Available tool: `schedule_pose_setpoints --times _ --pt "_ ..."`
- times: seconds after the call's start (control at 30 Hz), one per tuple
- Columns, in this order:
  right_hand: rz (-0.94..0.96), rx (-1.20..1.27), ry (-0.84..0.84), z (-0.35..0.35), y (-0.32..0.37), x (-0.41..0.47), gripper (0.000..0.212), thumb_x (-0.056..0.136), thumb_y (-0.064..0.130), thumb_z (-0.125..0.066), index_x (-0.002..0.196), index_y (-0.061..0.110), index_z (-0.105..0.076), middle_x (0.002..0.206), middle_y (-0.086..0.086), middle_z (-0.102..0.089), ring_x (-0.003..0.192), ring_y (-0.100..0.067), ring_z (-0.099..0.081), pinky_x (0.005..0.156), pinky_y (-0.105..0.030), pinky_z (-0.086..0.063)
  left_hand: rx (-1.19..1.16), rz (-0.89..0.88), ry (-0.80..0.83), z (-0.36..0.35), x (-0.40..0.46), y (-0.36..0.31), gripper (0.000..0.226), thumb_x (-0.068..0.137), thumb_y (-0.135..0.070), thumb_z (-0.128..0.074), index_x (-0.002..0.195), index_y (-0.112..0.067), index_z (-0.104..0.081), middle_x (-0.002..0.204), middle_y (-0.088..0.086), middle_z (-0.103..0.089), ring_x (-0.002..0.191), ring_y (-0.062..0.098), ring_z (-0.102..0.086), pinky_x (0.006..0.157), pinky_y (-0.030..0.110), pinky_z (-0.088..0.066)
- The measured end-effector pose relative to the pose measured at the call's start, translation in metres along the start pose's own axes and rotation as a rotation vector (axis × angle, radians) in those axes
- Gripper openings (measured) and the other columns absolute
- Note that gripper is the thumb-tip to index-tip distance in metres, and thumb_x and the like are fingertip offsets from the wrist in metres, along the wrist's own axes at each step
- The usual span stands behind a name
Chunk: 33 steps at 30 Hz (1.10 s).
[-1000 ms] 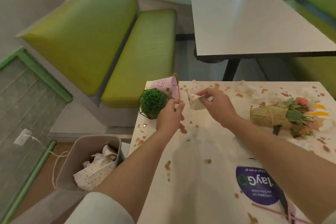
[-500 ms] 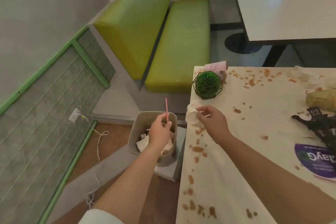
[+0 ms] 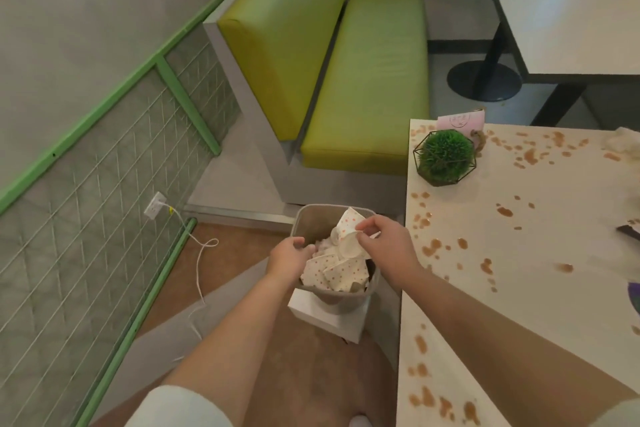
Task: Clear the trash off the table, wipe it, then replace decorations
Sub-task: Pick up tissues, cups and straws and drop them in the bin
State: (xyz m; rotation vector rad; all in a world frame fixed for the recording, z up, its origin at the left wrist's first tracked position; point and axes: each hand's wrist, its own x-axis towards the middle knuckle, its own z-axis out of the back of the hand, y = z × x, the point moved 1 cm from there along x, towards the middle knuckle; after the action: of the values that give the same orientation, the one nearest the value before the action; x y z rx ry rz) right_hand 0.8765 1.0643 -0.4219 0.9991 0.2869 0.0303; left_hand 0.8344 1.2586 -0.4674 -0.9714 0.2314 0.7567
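Observation:
A grey trash bin (image 3: 313, 209) stands on the floor beside the table's left edge, holding several dotted paper scraps (image 3: 332, 274). My right hand (image 3: 384, 246) pinches a crumpled dotted paper cup (image 3: 348, 236) just over the bin's opening. My left hand (image 3: 287, 258) hovers over the bin's left rim, fingers loosely curled downward, and no straw shows in it. The white table (image 3: 540, 288) at the right is spattered with brown stains. A green ball plant (image 3: 445, 156) in a black wire frame sits at its far left corner, with a pink cup (image 3: 459, 120) lying behind it.
A white box (image 3: 329, 317) sits under the bin. A green bench (image 3: 367, 80) stands behind it, and a second table (image 3: 571, 10) is at the far right. A white cord (image 3: 201, 253) trails across the floor from a wall socket. A crumpled napkin (image 3: 623, 144) lies at the table's right.
Both hands moved from the table down to the bin. The red straw my left hand held is gone from view. My right hand carried the paper cup over the bin.

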Motion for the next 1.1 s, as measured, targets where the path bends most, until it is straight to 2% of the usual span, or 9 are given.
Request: schedule_pose_setpoints --times 0.13,0.27,0.37,0.47,0.57,0.73,0.83,1.0,1.1 --pt "0.003 -0.036 0.015 -0.023 0.015 0.013 0.01 0.09 0.018 -0.064 0.095 0.024 -0.07 0.09 0.01 -0.066 0.08 -0.003 -0.06 0.06 -0.015 -0.043 0.034 -0.047 -0.084 0.012 -0.002 0.011 0.021 0.098 -0.035 -0.052 0.11 -0.022 -0.062 0.107 -0.004 -0.067 0.091 0.017 -0.064 0.064 0.026 -0.044" --pt "-0.039 -0.07 0.006 -0.041 0.028 0.025 0.013 0.09 0.018 -0.063 0.099 0.019 -0.072 0.086 0.004 -0.069 0.072 -0.01 -0.064 0.066 -0.03 -0.057 0.064 -0.057 -0.124 0.02 -0.003 0.014 0.024 0.099 -0.04 -0.046 0.106 -0.022 -0.062 0.099 -0.004 -0.068 0.089 0.017 -0.064 0.069 0.03 -0.045" --pt "-0.073 -0.076 0.071 -0.053 0.03 0.027 0.031 0.094 0.023 -0.061 0.124 0.018 -0.065 0.1 -0.002 -0.07 0.064 -0.016 -0.063 0.054 -0.03 -0.054 0.072 -0.079 -0.131 0.023 -0.006 0.01 0.024 0.098 -0.041 -0.046 0.105 -0.023 -0.062 0.097 -0.005 -0.068 0.088 0.016 -0.064 0.067 0.03 -0.044" --pt "-0.076 -0.109 0.13 -0.056 0.023 0.019 0.048 0.096 0.034 -0.06 0.14 0.017 -0.052 0.124 -0.006 -0.066 0.079 -0.016 -0.065 0.052 -0.021 -0.043 0.048 -0.114 -0.099 0.018 -0.011 0.003 0.022 0.098 -0.039 -0.048 0.104 -0.022 -0.062 0.094 -0.006 -0.068 0.085 0.015 -0.063 0.063 0.028 -0.043" --pt "-0.091 -0.05 0.088 -0.045 0.011 0.001 0.039 0.098 0.031 -0.057 0.134 0.018 -0.058 0.125 0.0 -0.066 0.083 -0.006 -0.057 0.058 -0.011 -0.036 0.068 -0.159 -0.058 0.008 -0.017 -0.007 0.021 0.097 -0.041 -0.049 0.103 -0.025 -0.062 0.096 -0.006 -0.068 0.087 0.016 -0.064 0.067 0.031 -0.049" --pt "-0.171 0.056 -0.038 0.002 -0.014 -0.028 0.02 0.098 0.028 -0.057 0.112 0.019 -0.067 0.105 0.004 -0.067 0.09 -0.007 -0.059 0.064 -0.012 -0.038 0.088 -0.252 0.045 -0.029 -0.037 -0.032 0.018 0.095 -0.046 -0.049 0.097 -0.032 -0.062 0.1 -0.004 -0.068 0.09 0.018 -0.064 0.085 0.041 -0.053" --pt "-0.208 0.142 -0.165 0.041 -0.028 -0.047 0.015 0.097 0.028 -0.056 0.103 0.017 -0.066 0.097 0.004 -0.064 0.085 -0.009 -0.057 0.064 -0.016 -0.039 0.109 -0.317 0.12 -0.059 -0.059 -0.058 0.016 0.097 -0.042 -0.049 0.098 -0.031 -0.061 0.099 -0.008 -0.067 0.092 0.015 -0.062 0.084 0.035 -0.05" --pt "-0.245 0.183 -0.287 0.099 -0.051 -0.074 0.013 0.097 0.03 -0.057 0.095 0.018 -0.062 0.089 0.006 -0.063 0.082 -0.01 -0.058 0.059 -0.013 -0.037 0.147 -0.441 0.244 -0.113 -0.095 -0.097 0.019 0.098 -0.04 -0.05 0.101 -0.025 -0.061 0.097 -0.005 -0.067 0.091 0.017 -0.063 0.084 0.036 -0.051" --pt "-0.276 0.218 -0.365 0.139 -0.075 -0.095 0.012 0.095 0.027 -0.058 0.093 0.017 -0.065 0.086 0.01 -0.063 0.082 -0.01 -0.059 0.06 -0.014 -0.038 0.2 -0.502 0.32 -0.153 -0.121 -0.115 0.023 0.098 -0.043 -0.048 0.103 -0.025 -0.062 0.097 -0.005 -0.066 0.088 0.017 -0.063 0.074 0.033 -0.051"
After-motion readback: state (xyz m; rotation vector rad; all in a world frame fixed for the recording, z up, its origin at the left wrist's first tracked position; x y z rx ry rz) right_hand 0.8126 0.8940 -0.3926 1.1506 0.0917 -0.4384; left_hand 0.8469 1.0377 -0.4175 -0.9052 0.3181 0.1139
